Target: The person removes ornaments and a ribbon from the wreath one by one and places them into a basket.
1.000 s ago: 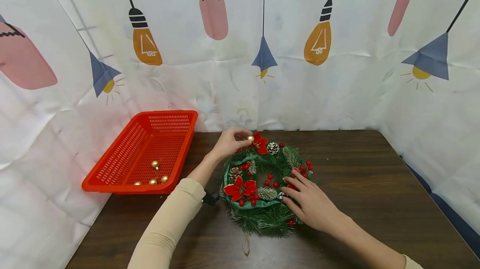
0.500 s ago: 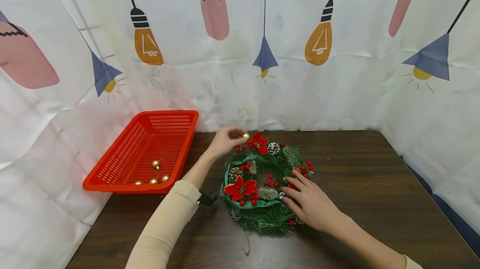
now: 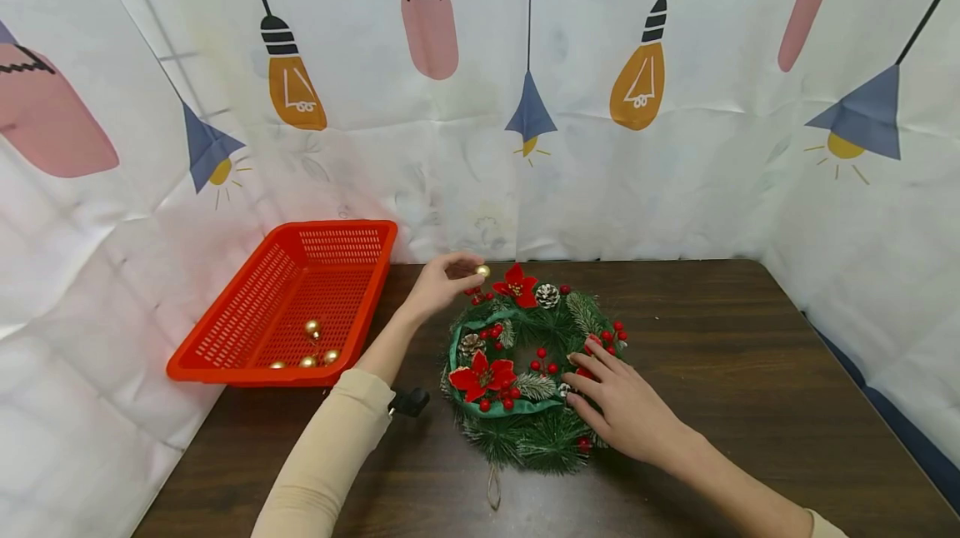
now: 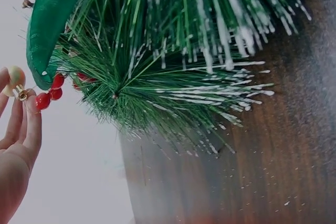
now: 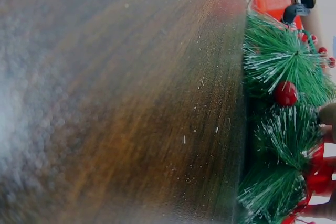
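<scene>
My left hand (image 3: 438,286) pinches a small gold bauble (image 3: 482,271) between thumb and fingers, just past the wreath's far left edge. In the left wrist view the bauble (image 4: 14,80) shows its gold cap, close to red berries (image 4: 43,101). A green Christmas wreath (image 3: 551,440) lies on the table, set with red poinsettias (image 3: 480,377), pinecones (image 3: 547,296), berries and a green ribbon (image 3: 517,409). Resting on its right side is my right hand (image 3: 626,405), fingers spread and fairly straight. Those fingers hide part of the decorations there.
A red plastic basket (image 3: 281,377) stands at the left on the dark wooden table (image 3: 720,338). Several gold baubles (image 3: 311,327) lie in it. A twine loop (image 3: 493,488) sticks out from the wreath's near side. White printed cloth (image 3: 450,180) hangs behind the table.
My left hand has drawn back a little to the left with the gold bauble, away from the far poinsettia. My right hand has stayed in place on the wreath.
</scene>
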Motion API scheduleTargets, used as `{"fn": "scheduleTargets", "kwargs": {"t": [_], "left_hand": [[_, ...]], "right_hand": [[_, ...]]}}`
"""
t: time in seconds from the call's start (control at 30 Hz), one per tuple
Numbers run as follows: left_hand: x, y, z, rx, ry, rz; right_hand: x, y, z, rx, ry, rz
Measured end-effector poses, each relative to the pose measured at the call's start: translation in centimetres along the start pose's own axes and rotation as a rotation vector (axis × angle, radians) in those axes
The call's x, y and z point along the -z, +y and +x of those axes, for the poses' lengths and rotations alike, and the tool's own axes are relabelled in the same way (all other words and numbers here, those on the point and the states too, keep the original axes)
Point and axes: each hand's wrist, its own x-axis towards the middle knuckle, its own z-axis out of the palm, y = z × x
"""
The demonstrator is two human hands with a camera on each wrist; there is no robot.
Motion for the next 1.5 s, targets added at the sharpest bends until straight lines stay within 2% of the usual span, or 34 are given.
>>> {"fn": "scheduleTargets", "kwargs": {"t": [0.6, 0.9, 1.3, 1.5], "left_hand": [[1.1, -0.4, -1.8, 0.022, 0.059, -0.108], [2.2, 0.5, -3.1, 0.026, 0.094, -0.047], [4.0, 1.1, -4.6, -0.007, 0.137, -0.052], [5.0, 1.6, -5.4, -0.001, 0.154, -0.046]], "right_hand": [[0.1, -0.1, 0.0, 0.005, 0.003, 0.005], [0.1, -0.1, 0.1, -0.004, 0.000, 0.002], [0.1, 0.0, 0.0, 0.003, 0.001, 0.004], [0.1, 0.0, 0.0, 0.002, -0.005, 0.012]]}}
